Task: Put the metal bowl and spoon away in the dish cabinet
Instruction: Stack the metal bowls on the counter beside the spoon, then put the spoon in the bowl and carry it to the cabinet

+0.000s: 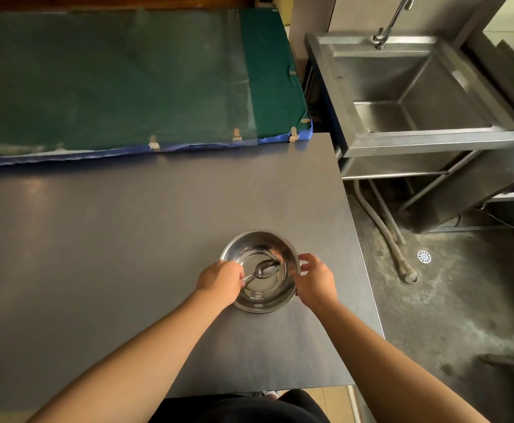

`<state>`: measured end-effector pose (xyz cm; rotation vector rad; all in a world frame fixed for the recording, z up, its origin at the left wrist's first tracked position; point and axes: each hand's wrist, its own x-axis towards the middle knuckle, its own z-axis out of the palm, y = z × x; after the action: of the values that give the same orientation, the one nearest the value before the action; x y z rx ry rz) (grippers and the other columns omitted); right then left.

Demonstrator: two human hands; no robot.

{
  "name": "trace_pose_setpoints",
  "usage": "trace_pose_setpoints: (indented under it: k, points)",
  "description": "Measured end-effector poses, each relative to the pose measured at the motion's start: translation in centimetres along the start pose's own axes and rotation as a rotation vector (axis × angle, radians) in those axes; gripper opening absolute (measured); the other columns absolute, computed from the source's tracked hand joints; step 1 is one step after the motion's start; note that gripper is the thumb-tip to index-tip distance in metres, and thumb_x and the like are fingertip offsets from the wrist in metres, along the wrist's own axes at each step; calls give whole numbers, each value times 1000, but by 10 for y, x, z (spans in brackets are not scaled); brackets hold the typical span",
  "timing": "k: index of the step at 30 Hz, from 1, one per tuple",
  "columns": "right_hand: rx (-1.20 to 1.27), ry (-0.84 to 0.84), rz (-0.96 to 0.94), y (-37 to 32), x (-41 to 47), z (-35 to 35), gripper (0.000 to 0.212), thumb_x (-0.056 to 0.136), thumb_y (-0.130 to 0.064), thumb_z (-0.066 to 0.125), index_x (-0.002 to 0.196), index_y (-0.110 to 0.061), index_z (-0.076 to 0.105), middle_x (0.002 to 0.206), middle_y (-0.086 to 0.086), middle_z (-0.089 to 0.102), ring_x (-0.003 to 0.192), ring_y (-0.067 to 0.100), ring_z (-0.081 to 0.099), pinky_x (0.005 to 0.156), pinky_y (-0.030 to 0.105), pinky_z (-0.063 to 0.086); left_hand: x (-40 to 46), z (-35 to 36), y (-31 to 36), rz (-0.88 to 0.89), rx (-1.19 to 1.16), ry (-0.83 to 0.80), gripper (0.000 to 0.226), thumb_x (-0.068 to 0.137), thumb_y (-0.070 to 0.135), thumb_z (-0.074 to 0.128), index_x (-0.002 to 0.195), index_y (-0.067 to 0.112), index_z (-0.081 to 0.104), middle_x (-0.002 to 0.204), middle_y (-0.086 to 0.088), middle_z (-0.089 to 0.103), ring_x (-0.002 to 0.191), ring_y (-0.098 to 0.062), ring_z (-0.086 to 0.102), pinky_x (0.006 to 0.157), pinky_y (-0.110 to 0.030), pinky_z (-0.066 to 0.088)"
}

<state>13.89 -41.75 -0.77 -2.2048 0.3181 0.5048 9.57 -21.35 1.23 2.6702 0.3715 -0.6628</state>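
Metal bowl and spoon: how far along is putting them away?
Done: the spoon lies inside the metal bowl. In hand: the left hand and right hand are at the bowl's rim, and it sits on the dark counter. Left: carrying both to the dish cabinet, not in view.

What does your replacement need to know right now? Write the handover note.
Left hand: closed at the metal bowl's near-left rim, over the spoon handle.
Right hand: fingers on the right rim.
Metal bowl: on the dark counter, near its right edge, spoon lying inside.
Done: nothing put away.
Left: carry both to the dish cabinet, which is not in view.
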Motion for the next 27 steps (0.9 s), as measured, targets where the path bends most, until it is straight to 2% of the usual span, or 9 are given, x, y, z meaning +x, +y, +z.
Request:
trace_pose_setpoints:
  k: [2, 6, 9, 13, 16, 20, 22, 24, 27]
  points:
    - [0, -8, 7, 0, 0, -1, 29, 94, -36, 65, 119, -21, 63, 101, 0, 68, 83, 26, 71, 72, 47, 62, 1, 1, 0, 19, 30, 36, 18, 94, 29, 60, 103, 28, 75, 104, -5, 69, 97, -26, 63, 78, -30, 50]
    - [-21, -32, 20, 2, 1, -2, 30, 92, -18, 63, 122, -21, 63, 102, -1, 66, 83, 25, 70, 70, 45, 63, 3, 1, -2, 45, 21, 59, 19, 94, 30, 59, 103, 30, 76, 105, -5, 66, 100, -24, 60, 80, -32, 51]
    - [-31, -40, 15, 2, 1, -3, 32, 94, -25, 64, 125, -20, 61, 107, 1, 68, 84, 25, 70, 71, 44, 63, 5, -2, -5, 84, -43, 120, 20, 93, 30, 62, 110, 26, 73, 110, -1, 68, 107, -23, 56, 85, -35, 51]
    - [-58, -41, 8, 3, 0, -4, 52, 94, -40, 64, 139, -19, 48, 119, 6, 67, 89, 28, 71, 77, 42, 61, 6, -10, -13, 77, -61, 266, 28, 94, 26, 62, 121, 21, 65, 118, -1, 60, 114, -25, 51, 89, -39, 49]
    - [-50, -63, 35, 6, 1, -6, 58, 92, -37, 68, 142, -18, 44, 122, 6, 66, 92, 28, 72, 80, 43, 61, 11, -15, -17, 10, -107, 259, 37, 95, 21, 59, 132, 18, 58, 127, -5, 56, 119, -26, 50, 94, -40, 48]
    - [-27, -91, 78, 10, 3, -7, 52, 93, -32, 69, 139, -17, 50, 118, 4, 66, 92, 26, 71, 80, 44, 62, 19, -16, -19, -61, -204, 215, 46, 94, 14, 59, 140, 14, 54, 132, -12, 59, 120, -31, 57, 99, -39, 45]
    - [7, -108, 104, 10, 1, -8, 44, 93, -22, 69, 134, -15, 55, 105, 1, 68, 78, 21, 72, 72, 41, 64, 23, -16, -20, -97, -276, 199, 41, 91, 11, 59, 133, 12, 60, 124, -12, 66, 113, -32, 61, 94, -37, 48]
    - [44, -117, 133, 9, -2, -9, 37, 93, -14, 66, 129, -14, 59, 97, 1, 70, 69, 19, 73, 65, 38, 65, 24, -15, -20, -125, -336, 174, 32, 88, 8, 58, 118, 14, 69, 108, -9, 73, 99, -32, 66, 84, -36, 53]
    - [127, -108, 186, 5, -7, -8, 35, 91, -7, 63, 126, -11, 62, 97, 8, 73, 74, 24, 75, 57, 30, 63, 26, -16, -23, -146, -418, 149, 25, 83, 5, 57, 99, 16, 73, 90, -6, 76, 85, -31, 68, 76, -38, 56]
